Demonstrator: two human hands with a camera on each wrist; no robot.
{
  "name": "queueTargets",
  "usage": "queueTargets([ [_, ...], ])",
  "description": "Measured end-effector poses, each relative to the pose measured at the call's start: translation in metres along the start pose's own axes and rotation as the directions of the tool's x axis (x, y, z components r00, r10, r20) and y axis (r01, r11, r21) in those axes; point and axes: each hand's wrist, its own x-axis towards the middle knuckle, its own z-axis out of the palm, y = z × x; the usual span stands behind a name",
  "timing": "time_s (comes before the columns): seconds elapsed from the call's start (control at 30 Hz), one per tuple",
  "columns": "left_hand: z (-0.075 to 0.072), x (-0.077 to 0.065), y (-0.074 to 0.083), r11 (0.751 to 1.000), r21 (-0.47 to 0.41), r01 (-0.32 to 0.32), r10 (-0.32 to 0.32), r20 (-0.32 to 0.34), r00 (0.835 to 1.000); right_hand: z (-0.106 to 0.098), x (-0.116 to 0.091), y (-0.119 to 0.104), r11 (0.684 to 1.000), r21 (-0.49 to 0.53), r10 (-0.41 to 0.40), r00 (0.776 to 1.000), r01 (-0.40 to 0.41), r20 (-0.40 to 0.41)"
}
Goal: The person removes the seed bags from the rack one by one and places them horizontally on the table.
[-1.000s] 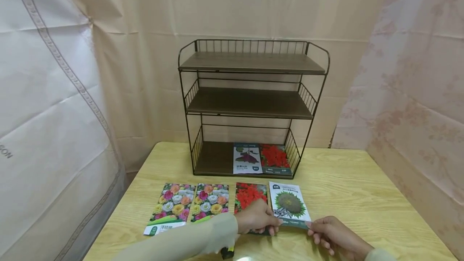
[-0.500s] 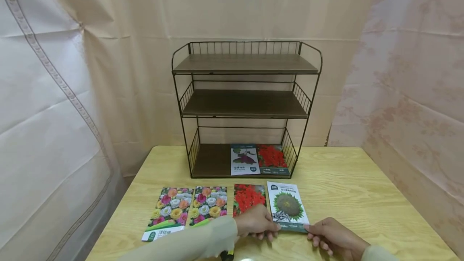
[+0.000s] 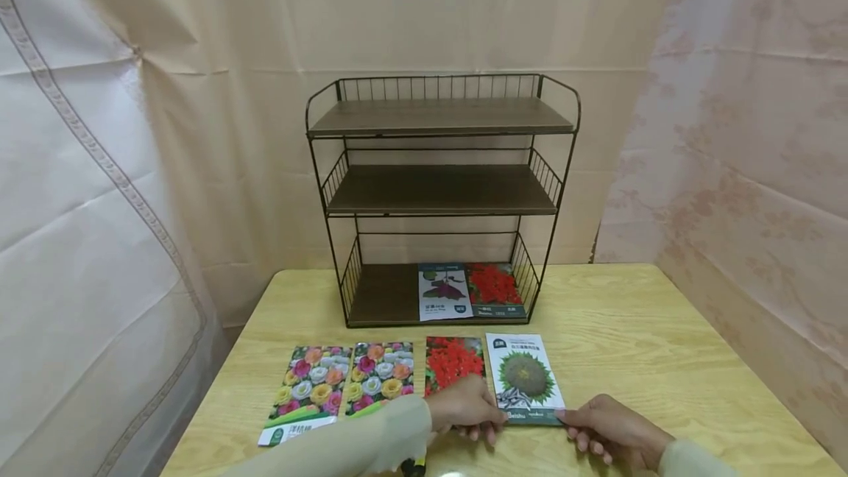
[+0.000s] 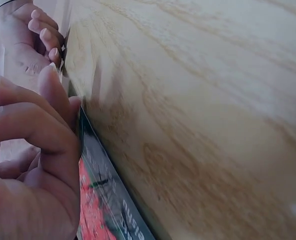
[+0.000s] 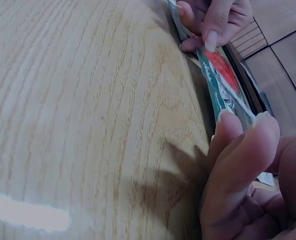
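A white sunflower seed packet (image 3: 525, 377) lies at the right end of a row on the table. My left hand (image 3: 464, 407) pinches its lower left corner, and my right hand (image 3: 612, 429) pinches the lower right corner. Under my left hand and partly hidden by it is a red-flower seed packet (image 3: 453, 363). Its dark green lower edge (image 4: 110, 185) shows beside the fingers in the left wrist view. Farther left lie two packets with mixed roses-like blooms, the outer packet (image 3: 308, 389) and the inner packet (image 3: 380, 377), whose bottom my left sleeve covers.
Behind the row stands a three-tier wire rack (image 3: 442, 205) with brown shelves. Its bottom shelf (image 3: 383, 293) bears a purple-plant packet (image 3: 444, 293) and another red-flower packet (image 3: 495, 289) on the right. A small black and yellow object (image 3: 414, 466) is partly hidden by the left sleeve. Curtains enclose the table.
The sunflower packet has straightened slightly and its lower edge has come down, with both hands still pinching its corners. The head view has shifted a little to the right.
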Motion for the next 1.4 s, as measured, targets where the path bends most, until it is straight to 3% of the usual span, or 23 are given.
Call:
queueTargets([
  [0.27,-0.01,0.0,-0.002,0.999,-0.033,0.0,-0.001,-0.027,1.0,0.0,-0.003,-0.002,0.999,-0.051,-0.005,1.0,0.004,-0.019],
  [0.63,-0.044,0.0,-0.005,0.996,-0.061,-0.059,0.047,-0.184,0.982,-0.008,0.009,-0.027,0.995,-0.056,-0.084,0.996,0.085,0.012],
  [0.87,-0.075,0.006,-0.012,0.995,-0.088,-0.045,0.016,-0.305,0.952,-0.001,0.031,-0.048,0.992,-0.025,-0.123,0.992,0.124,0.041],
  [1.07,-0.101,0.009,-0.018,0.992,-0.116,-0.054,0.009,-0.354,0.935,0.011,0.053,-0.066,0.993,-0.02,-0.117,0.993,0.117,0.015],
  [1.4,-0.129,0.008,-0.034,0.988,-0.141,-0.068,0.004,-0.413,0.911,0.032,0.09,-0.093,0.989,0.015,-0.145,0.989,0.145,0.009],
])
